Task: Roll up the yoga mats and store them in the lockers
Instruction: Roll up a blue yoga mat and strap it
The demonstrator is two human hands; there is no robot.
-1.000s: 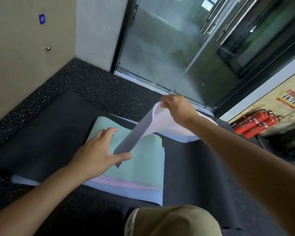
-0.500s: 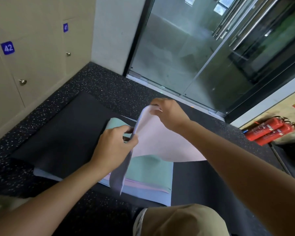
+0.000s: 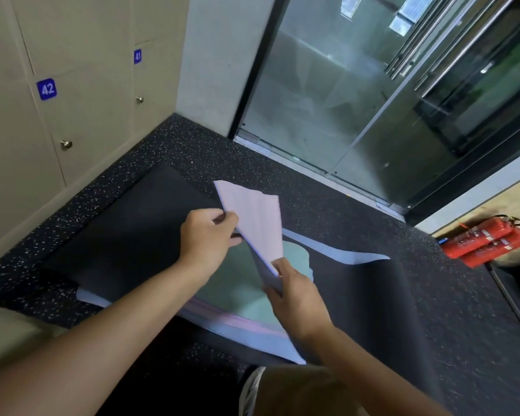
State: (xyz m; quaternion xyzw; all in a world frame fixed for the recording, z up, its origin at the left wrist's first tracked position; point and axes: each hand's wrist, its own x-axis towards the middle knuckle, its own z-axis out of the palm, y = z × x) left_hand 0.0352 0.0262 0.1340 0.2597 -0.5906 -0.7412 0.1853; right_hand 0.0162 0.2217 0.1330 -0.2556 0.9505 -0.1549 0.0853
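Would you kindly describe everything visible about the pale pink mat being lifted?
The pink mat is a thin, flexible sheet, pale pink on the upturned face and lavender-blue on the other. Its near end is raised and folded back, a corner pointing up. The left hand pinches one edge, and the right hand grips the lower edge. The rest trails onto the black mat, over a green mat.

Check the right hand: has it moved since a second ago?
Yes. The right hand came back toward the person, from beyond the green mat's far edge to its near right side, pinching the pale mat.
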